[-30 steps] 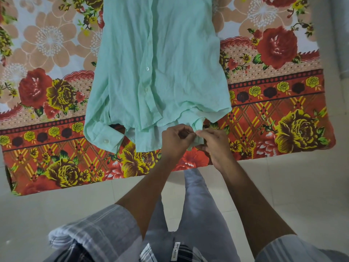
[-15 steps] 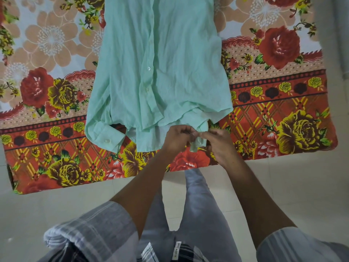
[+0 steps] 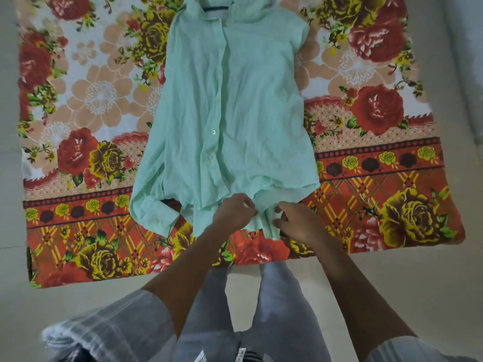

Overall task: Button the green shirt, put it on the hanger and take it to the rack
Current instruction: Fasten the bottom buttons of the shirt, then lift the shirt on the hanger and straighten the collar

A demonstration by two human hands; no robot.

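Observation:
The green shirt (image 3: pixel 235 113) lies flat, front up, on a flowered sheet, its collar at the far end and its hem toward me. A white button (image 3: pixel 214 131) shows on the placket halfway down. My left hand (image 3: pixel 234 214) pinches the left side of the hem at the placket. My right hand (image 3: pixel 296 223) grips the hem strip just to the right, fingers curled on the cloth. A small gap lies between the two hands. One cuffed sleeve (image 3: pixel 154 212) is folded at the lower left. No hanger or rack is in view.
The flowered sheet (image 3: pixel 379 178) covers a mattress lying on a pale tiled floor (image 3: pixel 65 309). My legs in grey trousers (image 3: pixel 274 309) stand at the mattress's near edge. Floor runs along the right and left sides.
The view has tilted up, so the collar now shows. My hands were pressed together at the hem; now they have drawn slightly apart, each still holding cloth.

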